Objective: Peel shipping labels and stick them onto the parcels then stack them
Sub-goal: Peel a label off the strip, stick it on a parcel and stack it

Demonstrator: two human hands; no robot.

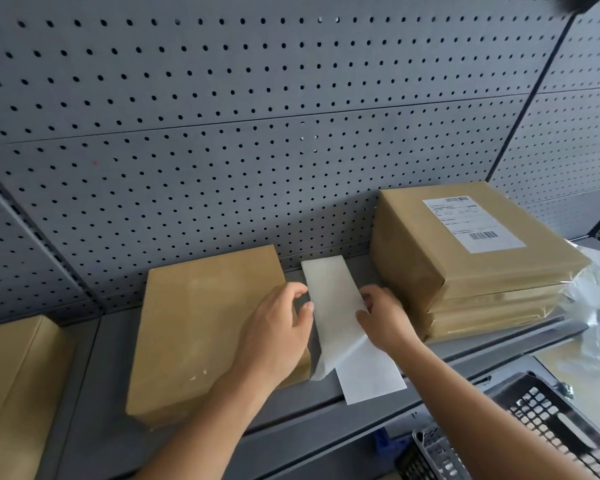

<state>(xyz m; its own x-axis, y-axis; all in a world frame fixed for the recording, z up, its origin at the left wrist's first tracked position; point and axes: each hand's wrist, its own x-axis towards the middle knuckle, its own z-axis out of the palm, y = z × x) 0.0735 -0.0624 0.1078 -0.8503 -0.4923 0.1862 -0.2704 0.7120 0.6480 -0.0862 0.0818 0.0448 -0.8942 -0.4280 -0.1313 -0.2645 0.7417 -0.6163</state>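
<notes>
Head view: on the shelf (pixel 378 410) between an unlabelled parcel (pixel 201 330) and the labelled stack (pixel 465 258), left hand (pixel 278 330) and right hand (pixel 383 318) each pinch the label sheet (pixel 333 299); peeling slowly from one corner should prevent tearing

Grey pegboard (pixel 222 116) behind grey shelf (pixel 291 410); black mesh basket (pixel 548 410) lower right, contents unclear.

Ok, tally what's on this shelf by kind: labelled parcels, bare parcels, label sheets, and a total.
Labelled parcel, top of the right stack: 1
Lower parcels under it, tops hidden: apparently 2
Bare parcels, middle and far left: 2
White label sheet, held by left hand and right hand: 1
Total: 6
</notes>
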